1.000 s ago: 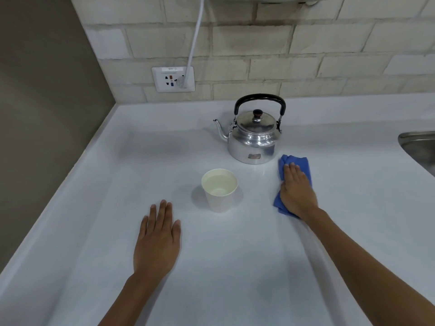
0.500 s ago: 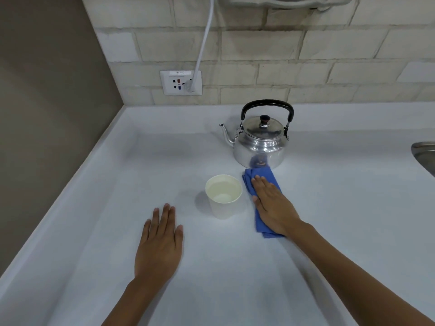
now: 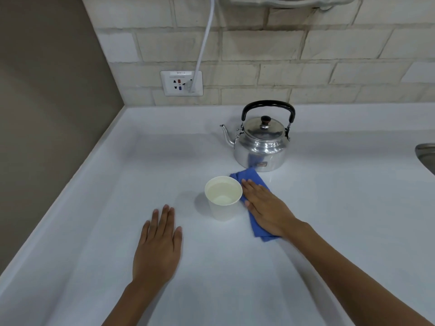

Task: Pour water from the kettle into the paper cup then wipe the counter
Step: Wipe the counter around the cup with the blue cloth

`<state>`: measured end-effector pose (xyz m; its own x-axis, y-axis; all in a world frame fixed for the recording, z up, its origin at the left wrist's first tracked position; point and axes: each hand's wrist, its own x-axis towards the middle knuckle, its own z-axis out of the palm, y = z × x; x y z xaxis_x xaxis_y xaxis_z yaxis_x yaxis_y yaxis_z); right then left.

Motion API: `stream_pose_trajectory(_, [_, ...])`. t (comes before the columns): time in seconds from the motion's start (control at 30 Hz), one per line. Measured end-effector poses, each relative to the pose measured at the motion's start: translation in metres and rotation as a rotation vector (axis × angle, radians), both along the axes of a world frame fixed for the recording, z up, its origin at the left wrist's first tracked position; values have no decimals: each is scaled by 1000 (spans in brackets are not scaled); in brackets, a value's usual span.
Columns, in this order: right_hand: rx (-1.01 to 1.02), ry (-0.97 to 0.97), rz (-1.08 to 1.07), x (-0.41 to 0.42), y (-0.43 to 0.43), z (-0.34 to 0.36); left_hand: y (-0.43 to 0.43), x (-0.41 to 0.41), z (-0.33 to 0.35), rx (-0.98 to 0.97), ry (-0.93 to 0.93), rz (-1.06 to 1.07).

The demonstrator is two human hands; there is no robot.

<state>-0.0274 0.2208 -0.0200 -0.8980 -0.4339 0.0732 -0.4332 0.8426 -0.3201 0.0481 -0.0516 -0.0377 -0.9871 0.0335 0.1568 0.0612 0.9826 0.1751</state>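
Observation:
A shiny metal kettle [image 3: 261, 147] with a black handle stands upright on the white counter [image 3: 329, 220], spout pointing left. In front of it a white paper cup [image 3: 223, 198] holds water. My right hand [image 3: 266, 208] lies flat on a folded blue cloth [image 3: 249, 176], pressing it to the counter right beside the cup, fingers almost touching the cup's rim. My left hand [image 3: 159, 245] rests palm down on the counter, left of and nearer than the cup, holding nothing.
A wall socket [image 3: 181, 83] with a white cable plugged in sits on the brick wall behind. The rim of a metal sink [image 3: 426, 154] shows at the right edge. A brown wall bounds the counter on the left.
My right hand has slid the blue cloth leftward, from right of the kettle to right beside the cup. My left hand has stayed put.

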Motion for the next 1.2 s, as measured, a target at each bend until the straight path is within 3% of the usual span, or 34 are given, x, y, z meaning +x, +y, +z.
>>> stream_pose_trajectory(0.2, [-44,10,65,35,27,-12,-4,-1,-1,37,-30,-3])
stream_pose_trajectory(0.4, [-79,-14,-333,22,101,0,-3,0,1,25,-55,3])
stream_pose_trajectory(0.57, [30,4,-446,42,71,-4,-2,0,1,-14,-53,1])
stream_pose_trajectory(0.73, [-1,88,-272,99,12,-10,-2,-1,0,9,-67,3])
stream_pose_trajectory(0.83, [-27,86,-199,106,19,-5,-6,-1,-2,26,-65,-15])
stream_pose_trajectory(1.03, [-11,33,-513,90,74,1,-6,-1,0,50,-71,-7])
stream_pose_trajectory(1.2, [32,16,-553,105,34,-2,-3,-2,0,51,-89,5])
